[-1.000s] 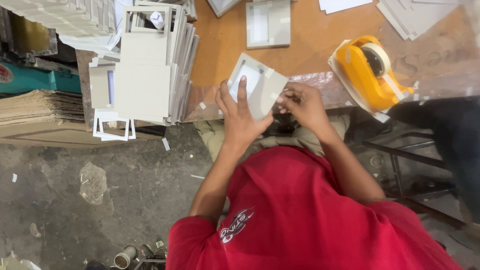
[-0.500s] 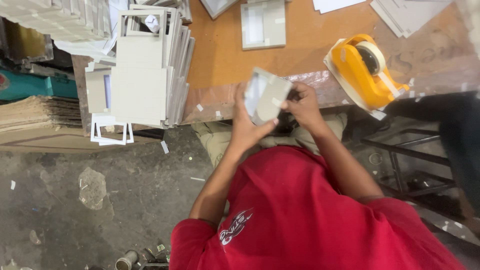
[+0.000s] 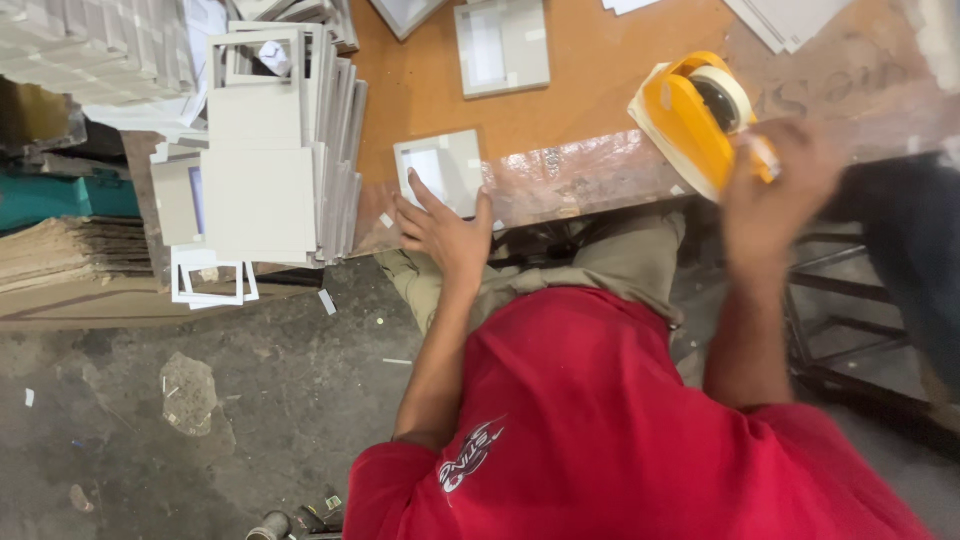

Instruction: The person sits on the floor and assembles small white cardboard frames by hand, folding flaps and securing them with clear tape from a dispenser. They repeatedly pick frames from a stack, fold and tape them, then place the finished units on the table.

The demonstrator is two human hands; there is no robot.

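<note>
A small grey card frame point(image 3: 445, 168) with a pale centre lies flat at the near edge of the orange table point(image 3: 590, 80). My left hand point(image 3: 438, 228) rests on its lower edge and pins it down, fingers spread and thumb along its right side. My right hand point(image 3: 775, 185) is blurred with motion at the front of the yellow tape dispenser point(image 3: 690, 125), which holds a roll of pale tape point(image 3: 722, 92). Its fingers are at the dispenser's cutter end. Whether they pinch the tape I cannot tell.
A tall stack of grey and white card frames point(image 3: 270, 150) stands to the left of the table. Another grey frame point(image 3: 500, 45) lies further back on the table. Flattened cardboard point(image 3: 60, 255) lies at the far left, and a dark metal frame point(image 3: 860, 330) stands on the right above the concrete floor point(image 3: 200, 420).
The card frame, held up in both hands before, now lies flat on the table edge under my left hand. My right hand has let go and swung right to the tape dispenser.
</note>
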